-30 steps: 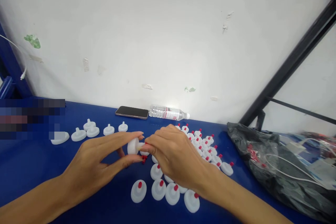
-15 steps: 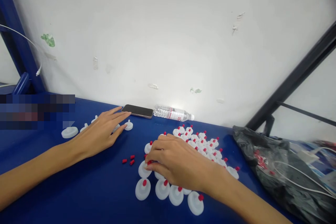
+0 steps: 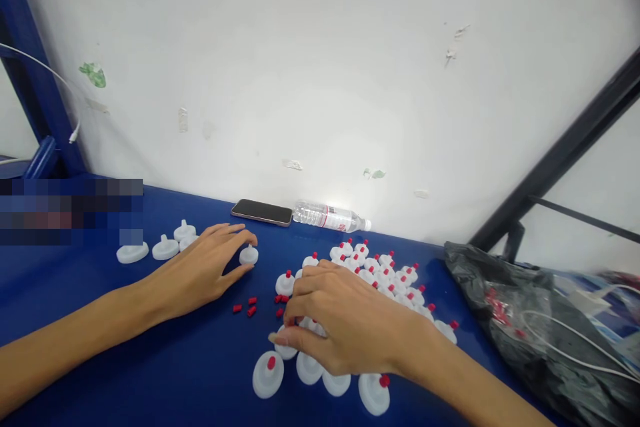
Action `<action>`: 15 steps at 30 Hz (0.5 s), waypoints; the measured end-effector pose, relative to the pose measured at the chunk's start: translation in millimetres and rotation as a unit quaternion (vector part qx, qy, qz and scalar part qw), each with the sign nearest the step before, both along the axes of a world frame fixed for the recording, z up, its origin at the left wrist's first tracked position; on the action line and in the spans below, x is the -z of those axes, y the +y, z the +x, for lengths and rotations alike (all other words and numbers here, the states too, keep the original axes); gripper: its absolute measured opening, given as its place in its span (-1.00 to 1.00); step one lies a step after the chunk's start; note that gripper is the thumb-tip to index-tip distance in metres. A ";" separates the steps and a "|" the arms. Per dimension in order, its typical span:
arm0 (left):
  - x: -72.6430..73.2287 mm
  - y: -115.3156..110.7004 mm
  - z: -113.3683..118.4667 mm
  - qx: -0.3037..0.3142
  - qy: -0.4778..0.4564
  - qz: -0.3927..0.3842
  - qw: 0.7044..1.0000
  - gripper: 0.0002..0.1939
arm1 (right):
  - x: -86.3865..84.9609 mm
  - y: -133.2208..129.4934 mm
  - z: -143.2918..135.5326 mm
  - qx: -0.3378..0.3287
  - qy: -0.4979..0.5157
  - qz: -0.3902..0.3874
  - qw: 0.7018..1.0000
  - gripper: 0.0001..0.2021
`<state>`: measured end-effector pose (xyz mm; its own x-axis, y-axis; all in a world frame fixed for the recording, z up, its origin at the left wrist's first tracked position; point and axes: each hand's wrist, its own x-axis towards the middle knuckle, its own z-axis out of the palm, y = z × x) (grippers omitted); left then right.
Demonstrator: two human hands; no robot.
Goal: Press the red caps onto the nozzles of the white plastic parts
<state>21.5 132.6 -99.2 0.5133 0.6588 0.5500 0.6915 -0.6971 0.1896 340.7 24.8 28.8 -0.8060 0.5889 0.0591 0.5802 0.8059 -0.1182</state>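
My left hand (image 3: 213, 262) pinches a white round spouted lid (image 3: 249, 256) between thumb and index finger, low over the blue table. Several more spouted lids without red tips (image 3: 165, 248) lie beyond that wrist. My right hand (image 3: 345, 317) is over the front left of a large group of white lids with red tips (image 3: 385, 277). Its thumb and curled index finger rest around one lid (image 3: 286, 347), whose spout they hide. Small loose red caps (image 3: 251, 311) lie between my hands, with several more by the right fingers.
A black phone (image 3: 263, 211) and a clear water bottle (image 3: 330, 217) lie along the wall. At right, a dark plastic bag (image 3: 530, 340) holds a clear bag of red caps (image 3: 500, 312), with a white cable across it. The blue table (image 3: 200, 367) runs underneath.
My left hand has taken hold of a spouted lid and drawn it slightly nearer. My right hand has moved toward me and right with its lid; the front-left lid has shifted a little.
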 end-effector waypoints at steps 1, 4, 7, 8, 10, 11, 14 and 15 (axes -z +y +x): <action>-0.6 0.1 0.8 0.003 0.003 -0.003 1.000 -0.57 | -1.2 0.4 -1.6 0.014 -0.008 0.001 1.000 -0.62; -6.0 -0.2 2.3 0.013 0.008 -0.011 1.000 -0.62 | -1.7 5.5 -5.3 0.066 -0.043 0.026 0.997 -0.67; -12.7 -4.3 3.6 0.011 -0.001 -0.010 1.000 -0.60 | 4.2 13.4 -4.9 0.082 -0.059 0.027 0.995 -0.82; -14.5 -6.6 4.5 0.008 -0.008 -0.008 1.000 -0.57 | 7.3 15.8 -4.1 0.075 -0.058 0.020 0.995 -0.84; -16.8 -11.8 7.4 0.003 -0.024 -0.003 1.000 -0.50 | 14.0 19.4 -2.9 0.049 -0.051 0.013 0.997 -0.85; -17.2 -14.3 9.4 0.002 -0.032 0.001 0.999 -0.48 | 16.9 20.7 -2.8 0.036 -0.047 0.013 0.998 -0.85; -16.2 -19.5 17.0 0.008 -0.058 0.017 0.998 -0.45 | 21.0 22.2 -5.8 0.016 -0.042 0.012 0.999 -0.88; -15.4 -20.4 19.4 0.011 -0.064 0.022 0.998 -0.46 | 20.6 22.0 -7.7 0.015 -0.044 0.007 0.999 -0.88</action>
